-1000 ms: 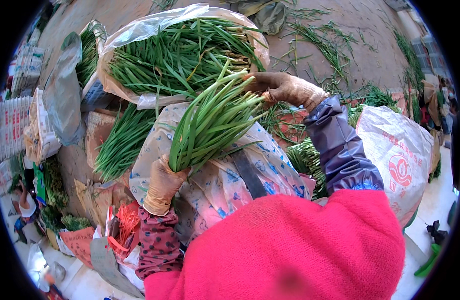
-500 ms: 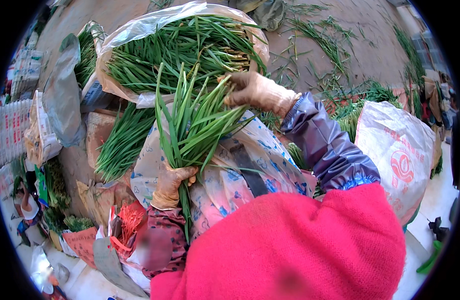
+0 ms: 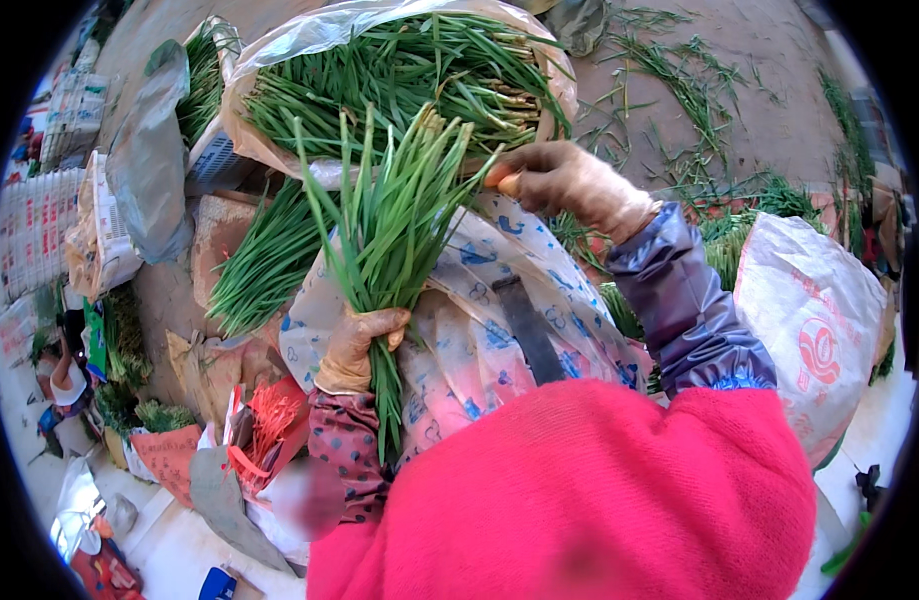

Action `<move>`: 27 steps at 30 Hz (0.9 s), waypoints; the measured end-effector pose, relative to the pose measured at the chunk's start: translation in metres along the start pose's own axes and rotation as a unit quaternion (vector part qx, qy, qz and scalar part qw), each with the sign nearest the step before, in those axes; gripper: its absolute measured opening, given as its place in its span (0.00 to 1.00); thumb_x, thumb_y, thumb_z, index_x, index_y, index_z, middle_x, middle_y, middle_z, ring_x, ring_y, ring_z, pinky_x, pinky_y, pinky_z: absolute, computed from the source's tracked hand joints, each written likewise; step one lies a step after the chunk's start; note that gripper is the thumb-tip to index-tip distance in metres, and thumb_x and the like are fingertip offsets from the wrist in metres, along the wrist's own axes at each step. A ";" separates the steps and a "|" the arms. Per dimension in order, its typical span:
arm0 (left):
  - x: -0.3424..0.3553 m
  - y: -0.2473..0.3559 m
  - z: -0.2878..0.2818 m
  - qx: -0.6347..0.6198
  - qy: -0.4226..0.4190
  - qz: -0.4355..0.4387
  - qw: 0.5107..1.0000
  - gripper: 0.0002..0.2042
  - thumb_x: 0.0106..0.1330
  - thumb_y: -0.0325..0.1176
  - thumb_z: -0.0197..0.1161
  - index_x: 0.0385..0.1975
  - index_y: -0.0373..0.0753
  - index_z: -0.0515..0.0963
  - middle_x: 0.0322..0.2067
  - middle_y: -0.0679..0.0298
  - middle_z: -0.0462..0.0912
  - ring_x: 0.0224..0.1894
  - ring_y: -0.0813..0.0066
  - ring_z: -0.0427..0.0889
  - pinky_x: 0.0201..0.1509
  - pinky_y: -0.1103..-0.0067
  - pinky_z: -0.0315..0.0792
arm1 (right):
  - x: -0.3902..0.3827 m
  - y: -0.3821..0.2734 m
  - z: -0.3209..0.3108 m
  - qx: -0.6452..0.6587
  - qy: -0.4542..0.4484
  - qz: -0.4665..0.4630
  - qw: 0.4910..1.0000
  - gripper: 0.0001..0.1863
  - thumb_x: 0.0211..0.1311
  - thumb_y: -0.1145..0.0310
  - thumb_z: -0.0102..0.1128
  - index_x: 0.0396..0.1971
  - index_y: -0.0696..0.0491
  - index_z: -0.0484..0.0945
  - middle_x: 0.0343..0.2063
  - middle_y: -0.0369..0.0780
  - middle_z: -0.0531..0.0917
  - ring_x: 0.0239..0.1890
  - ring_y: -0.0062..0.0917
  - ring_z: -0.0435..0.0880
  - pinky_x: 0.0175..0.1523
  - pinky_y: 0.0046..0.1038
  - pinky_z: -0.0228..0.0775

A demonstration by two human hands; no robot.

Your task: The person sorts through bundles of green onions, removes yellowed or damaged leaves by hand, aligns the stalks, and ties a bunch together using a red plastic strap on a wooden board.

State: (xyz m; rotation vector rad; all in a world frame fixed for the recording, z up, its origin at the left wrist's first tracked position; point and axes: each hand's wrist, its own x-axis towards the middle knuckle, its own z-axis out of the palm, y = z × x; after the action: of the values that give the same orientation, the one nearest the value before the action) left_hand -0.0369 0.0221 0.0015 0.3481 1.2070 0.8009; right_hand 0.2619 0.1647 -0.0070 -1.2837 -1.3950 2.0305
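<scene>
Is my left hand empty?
No, the left hand is closed around a bunch of long green leaves, which stick out above and below the fingers.

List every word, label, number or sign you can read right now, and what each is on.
None reads clearly enough to quote.
White sack, right: red print and a round red emblem; lettering too blurred.
White crates, far left: red marks, too small.
Red panel, lower left: dark writing, too small.
Green bunch in the left hand: no text visible.
</scene>
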 end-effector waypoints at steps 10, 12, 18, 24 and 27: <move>-0.007 0.009 0.004 -0.006 -0.061 -0.009 0.998 0.23 0.52 0.22 0.67 0.50 0.32 0.72 0.42 0.56 0.81 0.20 0.82 0.72 0.20 0.87 0.66 | 0.015 -0.006 0.022 -0.100 0.170 -0.068 0.978 0.12 0.59 0.69 0.55 0.39 0.58 0.81 0.28 0.36 0.85 0.31 0.16 0.81 0.39 0.19 0.73; -0.007 0.007 0.003 -0.028 -0.083 0.010 0.996 0.24 0.51 0.23 0.68 0.50 0.32 0.72 0.43 0.56 0.81 0.20 0.82 0.72 0.20 0.87 0.67 | 0.017 -0.002 0.007 0.014 0.135 0.026 0.990 0.13 0.59 0.64 0.57 0.38 0.55 0.82 0.25 0.33 0.83 0.25 0.13 0.76 0.32 0.18 0.69; -0.008 0.011 0.015 0.013 -0.084 0.005 0.996 0.25 0.49 0.26 0.67 0.50 0.29 0.71 0.44 0.54 0.80 0.19 0.82 0.72 0.21 0.87 0.68 | 0.013 -0.022 0.042 -0.065 0.059 0.017 0.996 0.14 0.59 0.57 0.59 0.34 0.53 0.82 0.23 0.32 0.82 0.21 0.14 0.74 0.29 0.20 0.67; -0.013 0.004 -0.008 -0.008 -0.112 -0.019 0.993 0.25 0.50 0.29 0.68 0.50 0.29 0.72 0.44 0.53 0.80 0.18 0.80 0.73 0.19 0.86 0.69 | 0.016 -0.016 0.041 -0.100 0.058 -0.066 0.991 0.13 0.59 0.60 0.58 0.35 0.54 0.82 0.23 0.36 0.83 0.25 0.20 0.79 0.34 0.23 0.71; -0.017 -0.002 -0.021 0.002 -0.105 -0.035 0.994 0.25 0.50 0.31 0.66 0.50 0.27 0.72 0.44 0.52 0.80 0.16 0.79 0.72 0.19 0.85 0.69 | 0.016 -0.019 0.032 -0.335 0.154 -0.226 0.902 0.12 0.58 0.62 0.55 0.39 0.48 0.81 0.28 0.43 0.83 0.32 0.37 0.83 0.40 0.32 0.75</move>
State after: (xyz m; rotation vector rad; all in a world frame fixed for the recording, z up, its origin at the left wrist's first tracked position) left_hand -0.0578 0.0049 0.0044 0.3819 1.0186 0.6840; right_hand 0.2233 0.1675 0.0051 -1.2783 -2.0731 1.0142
